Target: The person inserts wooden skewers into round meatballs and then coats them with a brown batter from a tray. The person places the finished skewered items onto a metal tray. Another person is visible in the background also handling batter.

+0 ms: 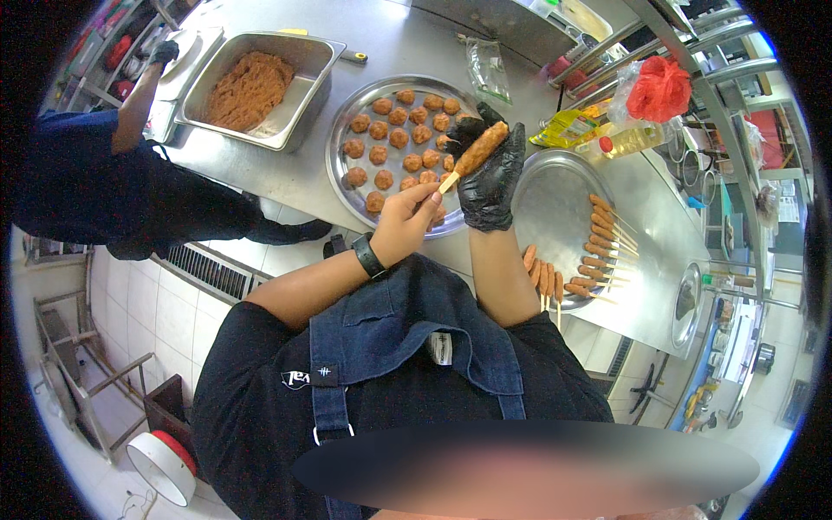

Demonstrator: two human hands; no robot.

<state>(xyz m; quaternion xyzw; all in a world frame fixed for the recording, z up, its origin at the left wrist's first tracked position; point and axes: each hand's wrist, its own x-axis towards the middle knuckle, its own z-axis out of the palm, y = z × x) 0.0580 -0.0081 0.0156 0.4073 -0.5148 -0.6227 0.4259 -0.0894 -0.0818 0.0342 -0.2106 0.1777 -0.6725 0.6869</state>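
Observation:
My bare left hand pinches the flat wooden stick of a meat skewer. Orange-brown minced meat is moulded in a long shape around the stick's upper part. In a black glove, my right hand cradles the meat along its palm and fingers. Both hands are over the right side of a round metal tray that bears rows of meatballs. To the right, a second round tray holds several shaped meat skewers along its right and near rim, sticks pointing outward.
A deep steel pan of minced meat stands at the far left. Beside it is a person in dark clothes with a black-gloved hand. A clear plastic bag, a yellow packet and an oil bottle lie beyond the trays.

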